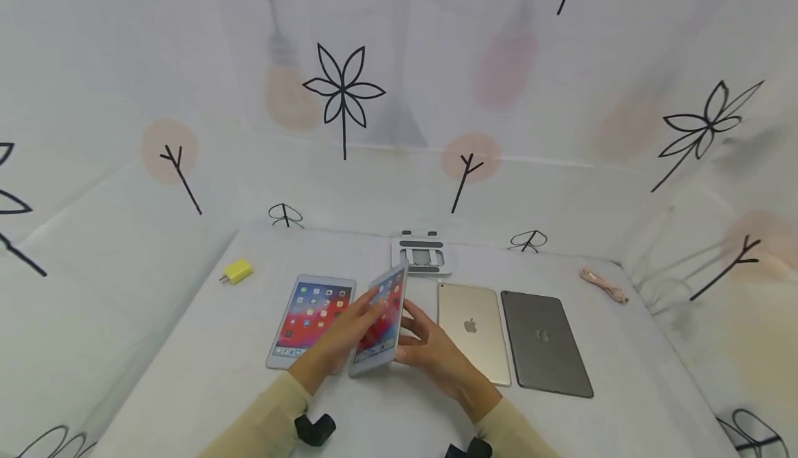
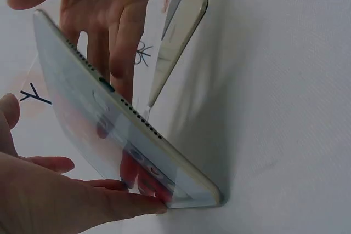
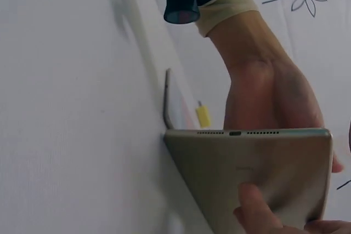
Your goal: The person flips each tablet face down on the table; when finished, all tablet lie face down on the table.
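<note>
The left hand (image 1: 343, 333) lays nearly straight fingers on the screen of a tilted tablet (image 1: 391, 314), which stands between the 2 hands. The right hand (image 1: 433, 354), its fingers spread and loosely bent, touches the back without wrapping round it. Left of the left fingers lies a lit tablet (image 1: 319, 303); right of the right fingers, a gold tablet (image 1: 472, 350), then a grey tablet (image 1: 547, 355). A white stand (image 1: 424, 244) sits beyond the fingertips.

I see Apple logos (image 1: 470, 325) on the gold tablet (image 1: 464, 357) and grey tablet (image 1: 555, 368), an unreadable mark (image 3: 244, 167) on the held tablet (image 3: 219, 154).
</note>
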### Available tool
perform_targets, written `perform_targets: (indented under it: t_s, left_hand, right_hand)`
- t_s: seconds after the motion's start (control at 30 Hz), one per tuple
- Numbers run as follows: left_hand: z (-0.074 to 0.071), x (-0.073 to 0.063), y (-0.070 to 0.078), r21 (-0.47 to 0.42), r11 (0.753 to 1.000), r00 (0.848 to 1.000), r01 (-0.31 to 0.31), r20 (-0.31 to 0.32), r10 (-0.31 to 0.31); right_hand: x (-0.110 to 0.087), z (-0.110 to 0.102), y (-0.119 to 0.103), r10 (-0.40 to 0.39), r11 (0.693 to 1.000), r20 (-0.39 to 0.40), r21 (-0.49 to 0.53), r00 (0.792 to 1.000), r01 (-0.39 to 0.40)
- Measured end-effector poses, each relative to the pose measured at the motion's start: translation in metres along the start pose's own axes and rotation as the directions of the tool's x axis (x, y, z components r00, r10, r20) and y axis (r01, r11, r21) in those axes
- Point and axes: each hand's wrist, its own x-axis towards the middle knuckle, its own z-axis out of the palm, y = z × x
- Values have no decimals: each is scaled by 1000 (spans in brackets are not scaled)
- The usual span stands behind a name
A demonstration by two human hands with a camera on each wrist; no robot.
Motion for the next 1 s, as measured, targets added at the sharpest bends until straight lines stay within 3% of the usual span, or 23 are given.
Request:
perform_targets:
  t_s: [0.13,0.27,0.43,0.63,0.77,0.87,0.93,1.0]
  left_hand:
    - [5,0,2,-48,997,996,-61,57,63]
    - [7,0,5,-52,993,993,-102,54,105]
    - [7,0,6,-94,986,989,-136,47,141]
    - [2,-2,9,-271,948,980,-166,64,190]
    - [1,0,12,-342,923,980,-179,22,198]
    - [0,2,15,-387,902,979,-193,-9,205]
    - [0,3,15,-419,886,978,-198,-28,205]
    - [-1,4,13,-449,870,978,-204,-49,204]
  right_hand:
    - [2,10,1,-14,999,75,33,997,11]
    - [3,16,-1,-36,999,77,2,996,36]
    - [5,19,0,-35,988,123,-148,992,53]
    - [3,17,-3,-81,937,177,-323,981,135]
    - [2,13,-6,-119,890,131,-425,984,164]
    - [1,7,-4,-131,862,39,-489,991,133]
    - [-2,2,-2,-120,866,-42,-493,992,84]
    - [-4,-4,1,-93,894,-105,-446,990,37]
